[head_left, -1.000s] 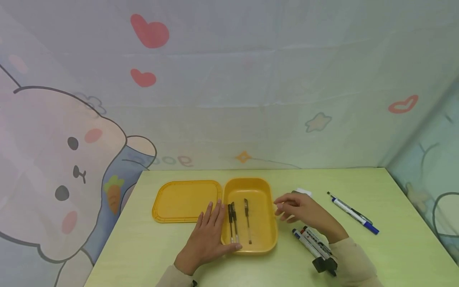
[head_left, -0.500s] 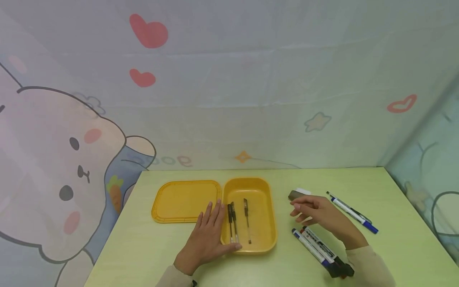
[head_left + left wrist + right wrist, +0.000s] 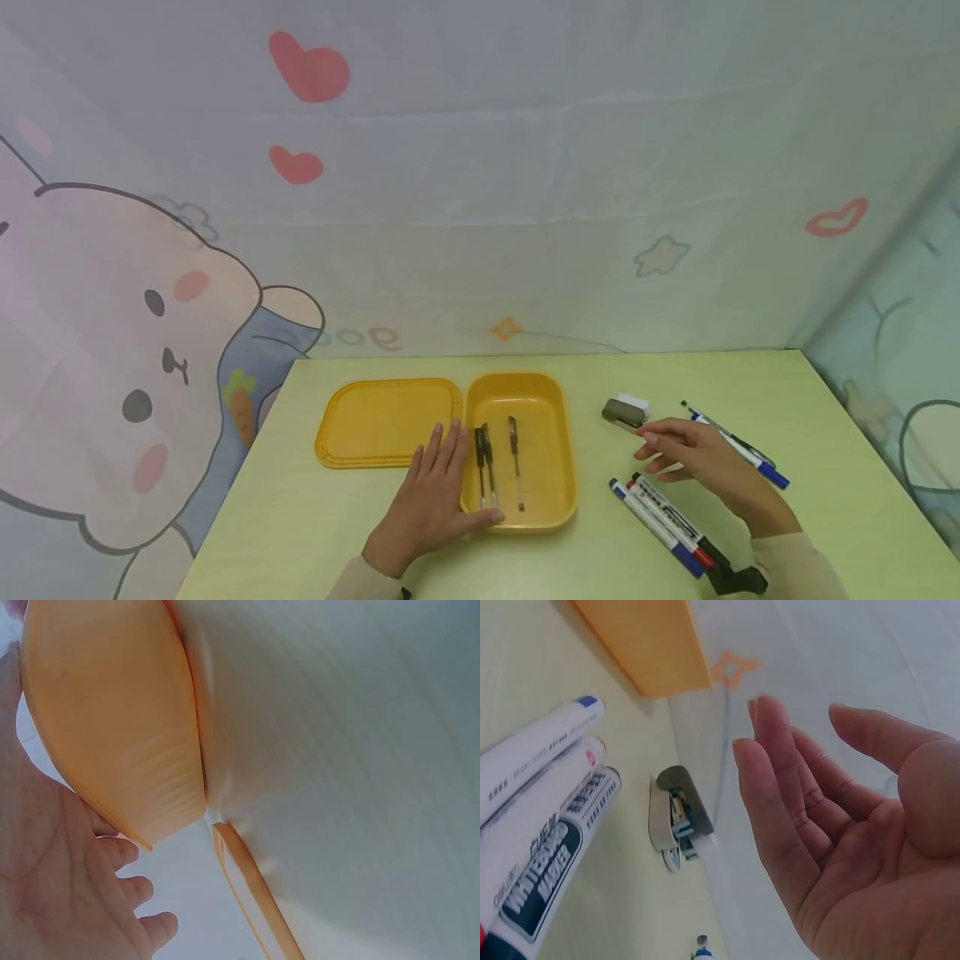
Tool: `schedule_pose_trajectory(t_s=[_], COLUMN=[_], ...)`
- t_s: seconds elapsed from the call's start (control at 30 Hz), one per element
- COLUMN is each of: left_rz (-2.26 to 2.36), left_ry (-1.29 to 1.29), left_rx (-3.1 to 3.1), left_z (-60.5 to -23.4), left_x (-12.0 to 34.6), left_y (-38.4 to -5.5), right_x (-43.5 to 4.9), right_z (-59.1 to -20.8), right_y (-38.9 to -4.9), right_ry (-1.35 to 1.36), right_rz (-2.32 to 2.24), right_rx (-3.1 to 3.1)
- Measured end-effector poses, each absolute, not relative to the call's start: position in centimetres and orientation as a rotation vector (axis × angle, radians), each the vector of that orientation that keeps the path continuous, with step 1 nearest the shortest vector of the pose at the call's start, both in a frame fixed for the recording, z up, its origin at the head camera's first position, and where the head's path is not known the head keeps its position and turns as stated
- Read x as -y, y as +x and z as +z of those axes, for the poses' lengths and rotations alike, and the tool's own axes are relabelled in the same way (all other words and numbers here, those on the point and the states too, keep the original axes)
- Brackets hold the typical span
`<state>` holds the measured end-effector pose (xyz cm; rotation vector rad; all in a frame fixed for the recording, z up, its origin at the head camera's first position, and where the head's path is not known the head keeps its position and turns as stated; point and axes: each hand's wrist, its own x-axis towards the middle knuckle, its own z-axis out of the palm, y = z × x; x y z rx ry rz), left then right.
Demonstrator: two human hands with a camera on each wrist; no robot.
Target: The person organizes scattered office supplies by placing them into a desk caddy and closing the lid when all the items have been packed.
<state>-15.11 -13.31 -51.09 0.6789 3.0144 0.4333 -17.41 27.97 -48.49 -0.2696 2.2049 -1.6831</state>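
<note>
- The yellow box point(image 3: 551, 450) stands on the pale green table point(image 3: 525, 575), its opening facing up.
- Inside the yellow box lie 3 slim pens with dark far ends: 2 pens point(image 3: 490, 471) close together along its left side, and 1 lone pen point(image 3: 516, 458) nearer its middle, apart from that pair.
- The left hand point(image 3: 427, 500) is at the left wall of the yellow box, palm against it, fingers straight and slightly spread, thumb along the near rim.
- The right hand point(image 3: 697, 454) is raised to the right of the yellow box, well apart from it; the fingers are loosely bent, the thumb stands away from them, and it holds nothing.
- Left of the yellow box, just beside it, a flat yellow lid point(image 3: 375, 425) lies on the table.
- Right of the yellow box, level with its middle, sit a dark stapler point(image 3: 621, 412) and, just behind that, a white object point(image 3: 636, 401).
- Right of the yellow box, towards its near end, 3 markers lie side by side: a blue-ended marker point(image 3: 540, 754), a red-ended marker point(image 3: 544, 821) and a black-ended marker point(image 3: 559, 862).
- Farthest right of the yellow box, a blue-capped marker point(image 3: 744, 455) and a dark pen point(image 3: 731, 437) lie together.
- Behind the yellow box hangs a printed cloth point(image 3: 465, 167).
</note>
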Motion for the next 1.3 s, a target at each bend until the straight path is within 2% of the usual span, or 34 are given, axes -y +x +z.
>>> schedule_pose_trajectory(t_s=[1.3], left_rz=[0.460], left_ry=[0.673], left_rx=[-2.995], left_z=[-51.1], left_x=[13.3], left_y=[-15.1], right_x=[-36.0], right_z=[-50.2], right_y=[-16.7], right_ry=[0.040], right_rz=[-1.675], right_rx=[-2.328])
